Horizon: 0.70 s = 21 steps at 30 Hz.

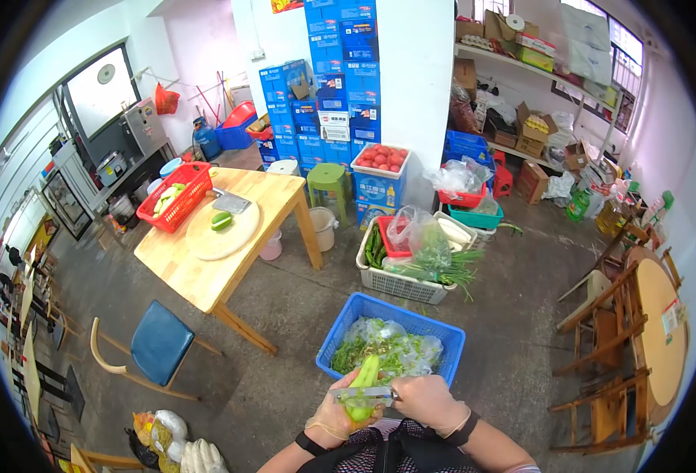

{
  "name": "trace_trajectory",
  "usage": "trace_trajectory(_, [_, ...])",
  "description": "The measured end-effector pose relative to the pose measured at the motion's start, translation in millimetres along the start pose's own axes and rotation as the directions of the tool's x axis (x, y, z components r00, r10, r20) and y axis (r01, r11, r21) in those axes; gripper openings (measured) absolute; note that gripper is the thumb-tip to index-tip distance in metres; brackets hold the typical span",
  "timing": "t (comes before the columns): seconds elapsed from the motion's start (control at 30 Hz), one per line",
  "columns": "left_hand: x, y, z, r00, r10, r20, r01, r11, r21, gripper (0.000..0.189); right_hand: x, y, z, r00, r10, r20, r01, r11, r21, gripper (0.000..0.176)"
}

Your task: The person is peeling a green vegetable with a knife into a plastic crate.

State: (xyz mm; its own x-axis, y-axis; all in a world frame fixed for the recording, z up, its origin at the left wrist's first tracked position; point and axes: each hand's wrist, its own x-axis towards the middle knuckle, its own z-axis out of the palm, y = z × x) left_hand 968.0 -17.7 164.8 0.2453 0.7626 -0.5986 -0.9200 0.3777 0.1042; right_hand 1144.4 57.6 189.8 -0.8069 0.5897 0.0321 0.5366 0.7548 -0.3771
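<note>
My left hand (338, 411), in a clear glove, is wrapped round a pale green peeled vegetable (370, 370) held upright near my body. My right hand (429, 400), gloved too, grips the handle of a peeler (367, 395), whose metal part lies across the vegetable. Just beyond both hands stands a blue basket (450, 347) on the floor, holding green scraps (379, 343) and clear plastic bags.
Left, a wooden table (174, 272) bears a red basket (198, 183), a round board (229, 236), a cleaver (233, 202) and a green vegetable piece (222, 221). Ahead stands a crate (407, 288) of greens. A blue chair (158, 343) is at lower left, stacked chairs (608, 355) at right.
</note>
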Motion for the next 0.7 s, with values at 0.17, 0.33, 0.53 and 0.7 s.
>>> trace_trajectory(0.17, [2.1, 0.1, -20.8, 0.984, -0.06, 0.169, 0.058, 0.998, 0.016, 0.045, 1.7, 18.1, 1.2, 0.983, 0.182, -0.037, -0.183, 0.982, -0.036, 0.015])
trace_trajectory(0.33, [-0.9, 0.0, -10.1, 0.983, -0.043, 0.179, 0.037, 0.999, 0.032, 0.043, 1.0, -4.1, -0.6, 0.996, 0.046, 0.08, -0.048, 0.998, 0.026, 0.015])
trace_trajectory(0.53, [-0.8, 1.7, 5.1, 0.999, 0.044, -0.011, -0.044, 0.999, 0.005, 0.044, 5.6, 7.3, 2.6, 0.989, 0.145, 0.035, -0.145, 0.989, 0.01, 0.015])
trace_trajectory(0.7, [4.4, 5.9, -0.7, 0.994, -0.035, 0.105, 0.039, 0.999, -0.027, 0.046, 7.1, 11.7, 7.0, 0.989, 0.148, -0.004, -0.148, 0.989, -0.016, 0.014])
